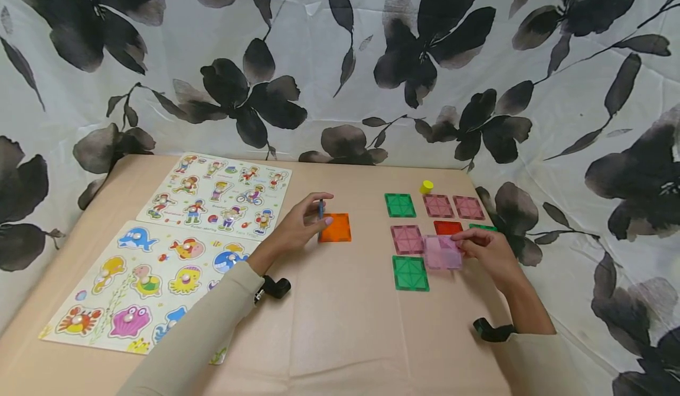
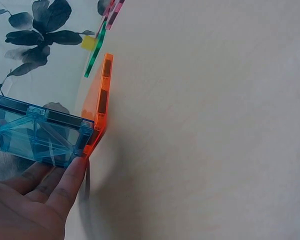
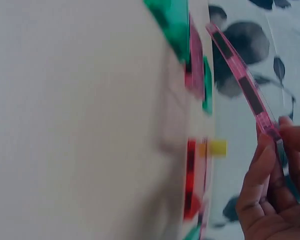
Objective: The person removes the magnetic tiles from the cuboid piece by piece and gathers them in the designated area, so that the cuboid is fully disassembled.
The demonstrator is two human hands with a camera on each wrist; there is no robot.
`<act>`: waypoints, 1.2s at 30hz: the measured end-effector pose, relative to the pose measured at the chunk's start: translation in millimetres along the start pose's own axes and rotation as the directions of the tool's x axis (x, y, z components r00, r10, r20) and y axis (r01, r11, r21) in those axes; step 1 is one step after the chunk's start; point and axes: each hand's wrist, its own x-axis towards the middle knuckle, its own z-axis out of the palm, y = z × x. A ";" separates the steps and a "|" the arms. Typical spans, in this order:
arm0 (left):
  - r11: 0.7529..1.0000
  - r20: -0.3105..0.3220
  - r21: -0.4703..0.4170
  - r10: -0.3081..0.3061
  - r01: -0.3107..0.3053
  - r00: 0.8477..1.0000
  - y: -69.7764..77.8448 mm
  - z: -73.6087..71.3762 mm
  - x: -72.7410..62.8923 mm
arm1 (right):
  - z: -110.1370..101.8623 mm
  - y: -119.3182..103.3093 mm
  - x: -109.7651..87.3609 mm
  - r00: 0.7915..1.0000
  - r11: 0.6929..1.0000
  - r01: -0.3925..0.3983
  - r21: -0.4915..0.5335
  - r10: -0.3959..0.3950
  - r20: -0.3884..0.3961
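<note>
My left hand [image 1: 297, 225] pinches a blue see-through magnetic tile [image 2: 40, 130] between thumb and fingers, edge-on in the head view. Against it is an orange square tile [image 1: 336, 228] lying on the table; in the left wrist view the two tiles meet near a corner. A pink square tile [image 1: 443, 253] is held by one side in my right hand [image 1: 489, 257], raised off the table. Around it lie green tiles [image 1: 410, 273], pink tiles [image 1: 406, 239] and a red tile [image 1: 448, 228], partly covered by the held one.
Two white picture boards, one with children [image 1: 215, 192] and one with sea animals [image 1: 159, 290], lie at the left, partly under my left arm. A small yellow cylinder [image 1: 427, 187] stands at the back right. The table's right edge [image 1: 499, 325] runs by my right hand.
</note>
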 end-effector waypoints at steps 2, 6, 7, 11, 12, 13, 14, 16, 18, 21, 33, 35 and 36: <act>1.000 -0.001 -0.001 0.004 -0.004 1.000 -0.6 0.0 0.0 | -10.1 8.1 -4.5 1.000 1.000 -0.016 -0.011 0.016 0.010; 1.000 -0.004 0.003 0.010 -0.010 1.000 -2.4 0.0 0.4 | -27.2 24.6 -11.0 0.997 0.998 -0.066 -0.014 0.066 0.036; 1.000 -0.004 0.003 0.008 -0.008 1.000 -2.5 -0.1 0.4 | -30.5 28.6 -11.8 0.996 0.997 -0.079 -0.014 0.079 0.042; 1.000 -0.001 -0.010 0.002 -0.002 1.000 -1.7 0.2 0.5 | -40.5 43.8 -12.9 0.993 0.995 -0.103 -0.015 0.104 0.054; 1.000 0.000 -0.013 0.001 -0.001 1.000 -1.5 0.2 0.5 | -42.1 46.7 -13.1 0.993 0.994 -0.104 -0.020 0.105 0.056; 1.000 0.000 -0.014 0.001 -0.001 1.000 -1.4 0.3 0.5 | -43.2 49.1 -13.4 0.993 0.994 -0.107 -0.025 0.108 0.051; 1.000 0.000 -0.016 0.002 -0.002 1.000 -1.3 0.3 0.5 | -44.1 51.2 -13.5 0.993 0.994 -0.107 -0.033 0.109 0.050; 1.000 0.000 -0.015 0.002 -0.002 1.000 -1.2 0.3 0.5 | -44.3 53.9 -13.6 0.991 0.992 -0.120 -0.042 0.122 0.046; 1.000 0.000 -0.014 0.004 -0.004 1.000 -1.6 0.2 0.7 | -43.3 54.9 -13.9 0.990 0.990 -0.129 -0.052 0.132 0.051; 1.000 0.000 -0.011 0.004 -0.004 1.000 -0.2 -0.1 0.1 | -40.2 54.0 -14.0 0.989 0.989 -0.124 -0.075 0.129 0.069; 0.997 0.008 0.077 -0.012 0.012 1.000 9.1 -3.0 0.4 | -20.4 12.8 -17.1 0.999 0.927 -0.028 -0.374 0.042 0.032; 0.993 0.004 0.119 -0.023 0.022 1.000 11.1 -5.2 -0.1 | -12.5 3.7 -15.2 1.000 0.915 0.015 -0.404 -0.011 0.012; 0.989 0.001 0.149 -0.022 0.021 1.000 11.3 -6.7 -0.1 | -7.9 -0.5 -13.7 0.999 0.912 0.041 -0.409 -0.041 0.009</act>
